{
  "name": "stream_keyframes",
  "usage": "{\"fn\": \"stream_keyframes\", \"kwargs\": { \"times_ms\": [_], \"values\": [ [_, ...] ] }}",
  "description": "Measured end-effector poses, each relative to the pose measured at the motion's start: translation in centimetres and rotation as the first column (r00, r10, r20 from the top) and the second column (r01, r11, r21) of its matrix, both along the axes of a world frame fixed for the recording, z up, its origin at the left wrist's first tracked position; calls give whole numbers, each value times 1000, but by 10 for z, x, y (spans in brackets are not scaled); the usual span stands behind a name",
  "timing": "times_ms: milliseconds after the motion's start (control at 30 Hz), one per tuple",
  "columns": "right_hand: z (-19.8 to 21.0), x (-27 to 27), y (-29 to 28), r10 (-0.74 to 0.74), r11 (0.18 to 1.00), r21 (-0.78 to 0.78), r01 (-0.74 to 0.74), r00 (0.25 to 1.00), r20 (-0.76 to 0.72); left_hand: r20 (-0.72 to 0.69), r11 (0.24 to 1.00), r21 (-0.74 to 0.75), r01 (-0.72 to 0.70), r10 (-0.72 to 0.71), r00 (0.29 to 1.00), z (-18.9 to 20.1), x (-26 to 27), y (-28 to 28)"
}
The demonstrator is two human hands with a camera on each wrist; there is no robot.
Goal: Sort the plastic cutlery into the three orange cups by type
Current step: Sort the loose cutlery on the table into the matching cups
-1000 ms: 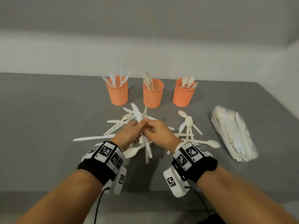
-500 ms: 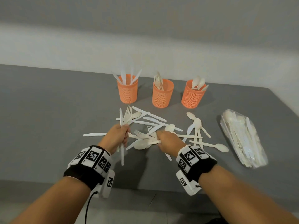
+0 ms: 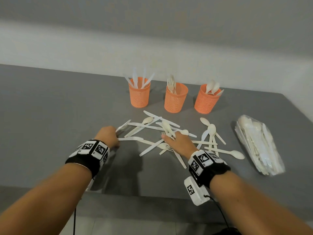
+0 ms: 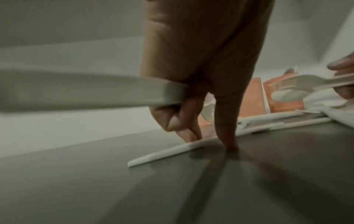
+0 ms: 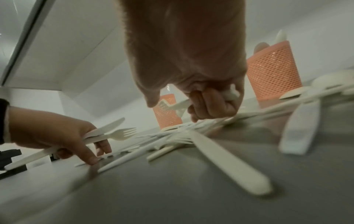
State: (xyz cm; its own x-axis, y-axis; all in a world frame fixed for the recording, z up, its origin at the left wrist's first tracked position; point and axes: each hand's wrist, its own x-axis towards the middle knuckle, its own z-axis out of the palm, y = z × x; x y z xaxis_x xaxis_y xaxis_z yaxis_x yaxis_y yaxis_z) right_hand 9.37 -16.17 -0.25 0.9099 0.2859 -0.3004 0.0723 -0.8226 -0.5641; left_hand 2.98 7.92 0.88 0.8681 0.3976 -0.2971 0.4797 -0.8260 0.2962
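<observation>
Nearest me, my left hand (image 3: 108, 135) is gripping a knife and a fork (image 5: 120, 134) while its fingertips are pressing a flat knife (image 3: 130, 138) on the grey desk (image 3: 50, 107). My right hand (image 3: 179, 143) is clenching a thin fork (image 5: 176, 106) over the loose pile (image 3: 162, 131). Beyond, three mesh orange cups are already holding knives (image 3: 139, 94), forks (image 3: 175, 99) and spoons (image 3: 205, 100); I judge sorting partly done. A clear bag (image 3: 259, 145) is lying well apart.

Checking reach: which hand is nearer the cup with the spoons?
Right. The right hand sits in the cutlery pile, front-left of the spoon cup; the left hand is farther left, past the knife cup.
</observation>
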Motion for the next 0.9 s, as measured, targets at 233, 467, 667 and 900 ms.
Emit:
{"fn": "stream_keyframes", "kwargs": {
  "times_ms": [233,467,667,900],
  "values": [
    [-1,3,42,6,979,-204,12,996,87,6,997,0,73,-73,997,-6,-5,1],
    [1,6,53,-83,972,-217,91,995,47,116,961,-276,-9,43,992,2,-15,6],
    [7,-1,63,-101,978,-166,122,986,130,148,771,-628,-102,247,958,4,-13,-8],
    [38,-33,111,5,936,350,-20,999,44,123,407,-911,-73,435,892,14,-3,-40]
  ]
}}
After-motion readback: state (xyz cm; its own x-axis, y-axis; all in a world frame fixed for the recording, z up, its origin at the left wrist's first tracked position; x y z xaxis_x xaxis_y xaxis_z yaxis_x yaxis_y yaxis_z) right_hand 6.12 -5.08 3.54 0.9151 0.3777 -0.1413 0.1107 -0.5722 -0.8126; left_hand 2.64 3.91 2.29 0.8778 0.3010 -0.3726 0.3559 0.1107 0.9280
